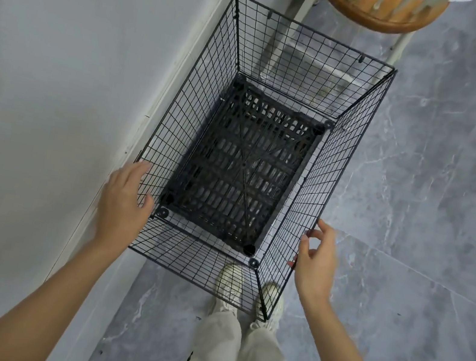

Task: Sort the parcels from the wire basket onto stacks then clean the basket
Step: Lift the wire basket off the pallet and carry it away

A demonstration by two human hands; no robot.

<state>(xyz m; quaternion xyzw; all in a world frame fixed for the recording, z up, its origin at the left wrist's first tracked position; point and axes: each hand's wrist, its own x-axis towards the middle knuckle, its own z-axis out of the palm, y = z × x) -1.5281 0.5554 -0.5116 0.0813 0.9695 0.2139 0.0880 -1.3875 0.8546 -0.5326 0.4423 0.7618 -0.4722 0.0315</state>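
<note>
The left hand (123,201) is lying flat against the near-left side of the wire basket (242,168), not gripping. The right hand (315,264) is curling at the right rim, can't tell if it's pinching. Basket's sitting empty on the floor (415,211). Looking light and stiff-ish, so I'd be grabbing opposite top rims.

You have one wire basket (317,194) in view, and one black slatted plastic crate (239,167) inside it. Two hands show: your left hand (123,201) and your right hand (316,261). You can count two pale shoes, the left shoe (229,287) and the right shoe (271,300). One wooden chair (376,17) stands far right.
</note>
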